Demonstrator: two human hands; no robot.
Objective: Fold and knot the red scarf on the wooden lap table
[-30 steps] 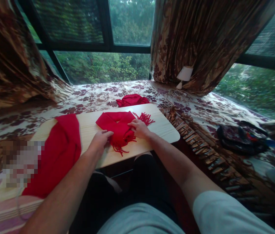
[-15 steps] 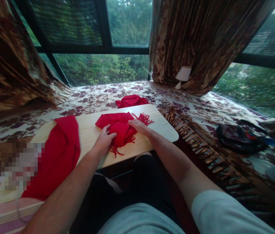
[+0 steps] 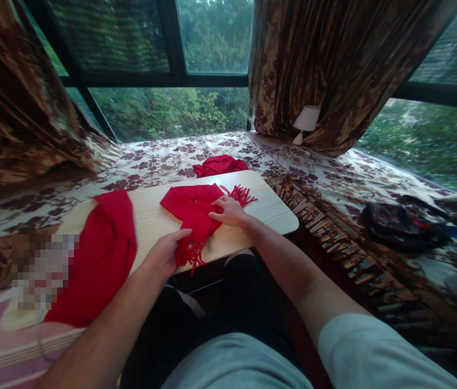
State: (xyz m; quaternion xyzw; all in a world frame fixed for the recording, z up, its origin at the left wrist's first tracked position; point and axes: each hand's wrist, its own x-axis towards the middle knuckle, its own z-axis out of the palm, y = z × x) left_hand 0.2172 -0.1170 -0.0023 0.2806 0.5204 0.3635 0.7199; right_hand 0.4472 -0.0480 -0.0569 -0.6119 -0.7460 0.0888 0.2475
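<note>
A red scarf [image 3: 196,208] with fringed ends lies folded across itself on a pale wooden tabletop [image 3: 272,210]. One fringed end hangs toward me at the table's near edge; the other fringe points to the right. My left hand [image 3: 167,251] is closed on the near end, thumb on top and the other fingers mostly hidden beneath. On the scarf's right part rests my right hand [image 3: 230,210], thumb and fingers apart and touching the cloth. To the left, a larger red cloth [image 3: 106,254] is draped over the table's end.
Behind the table another red cloth [image 3: 220,165] lies bunched on the floral cover [image 3: 163,156]. A small white lamp [image 3: 306,119] stands by the curtain [image 3: 289,65]. At the right is a dark bag [image 3: 402,227]. A striped cloth [image 3: 13,356] lies at lower left.
The scarf's near fringed end has shifted left and toward me with my left hand, flattening the fold. My right hand's thumb and fingers have spread on the cloth.
</note>
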